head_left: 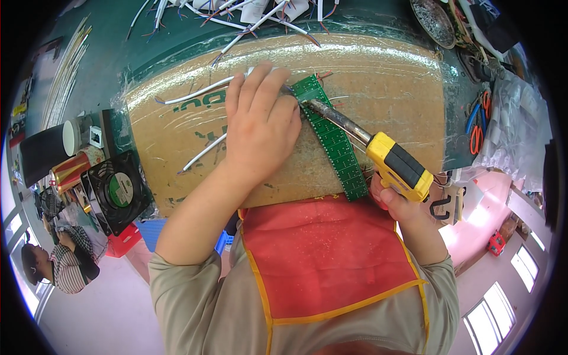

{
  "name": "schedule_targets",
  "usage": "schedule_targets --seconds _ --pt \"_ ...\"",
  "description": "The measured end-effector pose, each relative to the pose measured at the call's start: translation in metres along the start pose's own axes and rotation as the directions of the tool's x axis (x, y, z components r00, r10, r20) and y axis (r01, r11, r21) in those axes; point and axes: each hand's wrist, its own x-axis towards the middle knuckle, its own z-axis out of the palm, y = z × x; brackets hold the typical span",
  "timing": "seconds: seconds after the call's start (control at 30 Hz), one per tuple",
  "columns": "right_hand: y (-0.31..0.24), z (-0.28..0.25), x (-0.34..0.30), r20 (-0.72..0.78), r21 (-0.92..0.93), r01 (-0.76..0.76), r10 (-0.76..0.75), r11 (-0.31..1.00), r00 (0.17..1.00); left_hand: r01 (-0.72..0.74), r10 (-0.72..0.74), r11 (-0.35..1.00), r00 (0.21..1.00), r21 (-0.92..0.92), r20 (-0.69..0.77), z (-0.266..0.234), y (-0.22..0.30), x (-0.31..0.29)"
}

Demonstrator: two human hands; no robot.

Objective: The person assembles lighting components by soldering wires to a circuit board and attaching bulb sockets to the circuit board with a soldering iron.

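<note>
My right hand (397,204) is wrapped round the handle of a yellow and black soldering gun (401,167). The gun's metal tip touches or almost touches a long green circuit board (338,148) near its far end. The board lies slantwise on the work surface, its near end by my right hand. Beside the board's far left edge, my left hand (260,121) is closed over a white cable (201,92), with the fingertips partly hidden. A second white cable (204,152) sticks out from under the left hand. Thin wires show at the board's far end.
Under the work lies a brown cardboard sheet (390,77) on a green table. White cables (254,26) are heaped at the back. A black fan (116,192) stands left; scissors (476,139), plastic bags (515,118) and a metal dish (433,22) are right. Another person (65,260) sits far left.
</note>
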Motion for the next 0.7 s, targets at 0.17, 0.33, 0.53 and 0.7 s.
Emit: schedule_targets --seconds 0.17,0.33,0.53,0.7 --pt "0.003 -0.002 0.001 0.020 0.092 0.022 -0.024 0.995 1.000 0.006 -0.006 1.000 1.000 0.000 0.010 -0.001 0.001 0.001" --pt "-0.004 0.004 0.004 -0.028 0.129 0.036 -0.033 0.991 0.999 0.034 -0.035 0.999 0.999 0.014 0.015 -0.002 0.004 0.003" --pt "-0.001 0.013 0.008 -0.106 0.162 0.085 -0.068 0.983 0.992 0.043 -0.043 0.999 0.999 0.020 0.024 -0.003 0.004 0.002" --pt "-0.004 0.016 0.011 -0.113 0.251 0.129 -0.104 0.959 0.988 0.034 -0.034 0.999 0.999 0.028 0.021 -0.002 0.004 0.003"
